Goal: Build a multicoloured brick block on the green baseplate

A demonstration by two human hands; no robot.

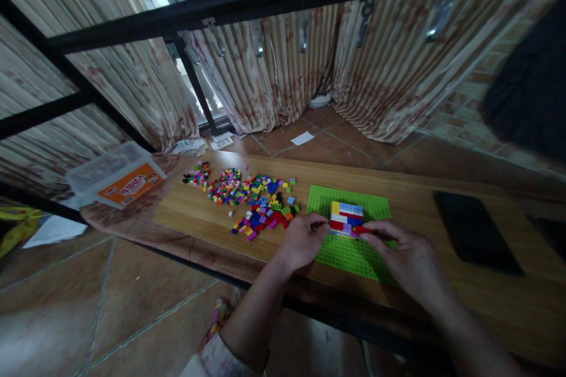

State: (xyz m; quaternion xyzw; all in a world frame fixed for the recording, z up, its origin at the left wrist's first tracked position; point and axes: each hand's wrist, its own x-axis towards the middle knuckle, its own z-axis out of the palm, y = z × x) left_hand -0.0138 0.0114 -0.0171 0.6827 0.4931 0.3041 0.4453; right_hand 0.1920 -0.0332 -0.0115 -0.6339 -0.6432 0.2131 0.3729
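Observation:
A small stack of coloured bricks (347,217), yellow, blue, white and red, stands on a green baseplate (354,253) on the wooden board. My left hand (302,241) rests at the stack's left side, its fingers curled and touching the bricks. On the other side, my right hand (404,253) has its fingers pinched against the lower red bricks. Both hands sit on the baseplate's near half.
A heap of loose coloured bricks (247,197) lies left of the baseplate. A clear plastic box with an orange label (117,177) sits at the far left. A dark flat slab (475,232) lies on the right. Black metal bars (265,6) cross overhead; curtains hang behind.

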